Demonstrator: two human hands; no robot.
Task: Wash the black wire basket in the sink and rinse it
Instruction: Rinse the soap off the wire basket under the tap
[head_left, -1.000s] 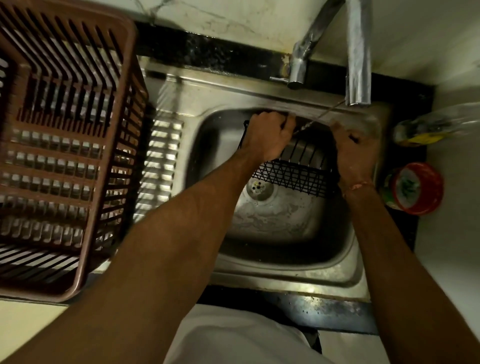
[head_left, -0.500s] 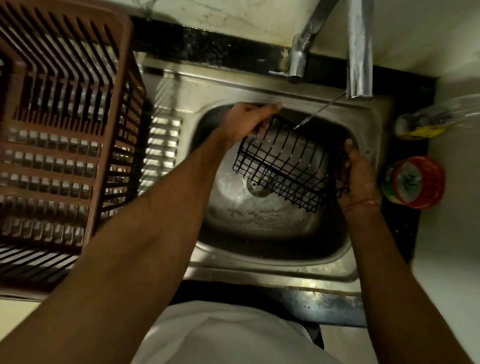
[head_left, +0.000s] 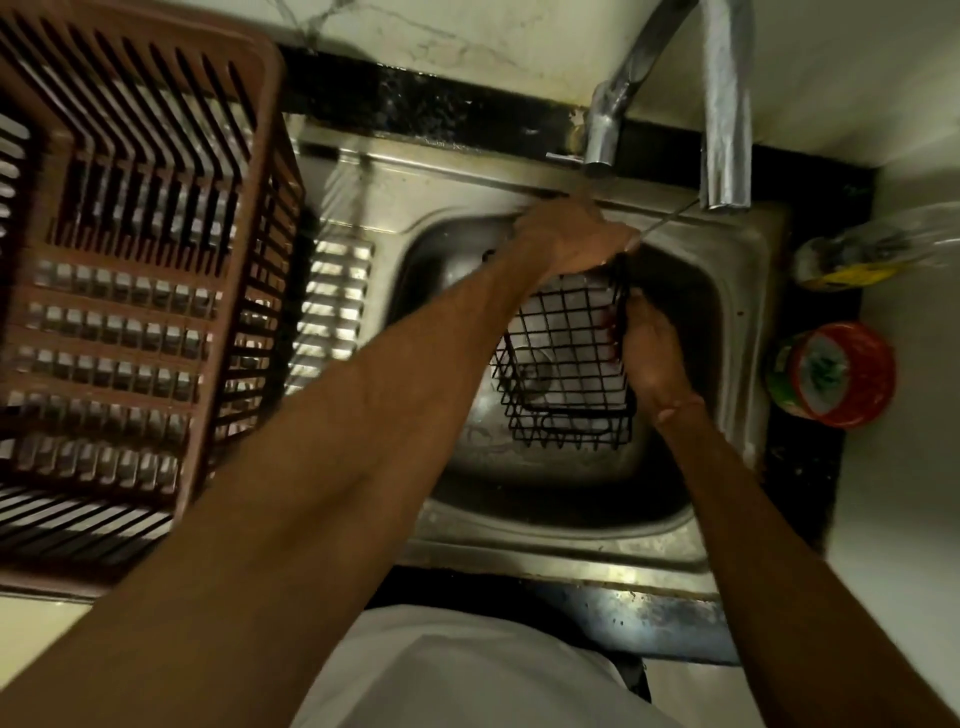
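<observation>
Currently your left hand (head_left: 569, 239) grips the top edge of the black wire basket (head_left: 563, 364), your right hand (head_left: 649, 353) its right side, over the sink (head_left: 737, 291). Turn every face under the thin stream from the tap (head_left: 724, 104) (keep both grips firm).

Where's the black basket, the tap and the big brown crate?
black basket (head_left: 566, 358), head view, on its wire grid side.
tap (head_left: 724, 119), head view, on its spout.
brown crate (head_left: 234, 291), head view, on its right rim.
</observation>
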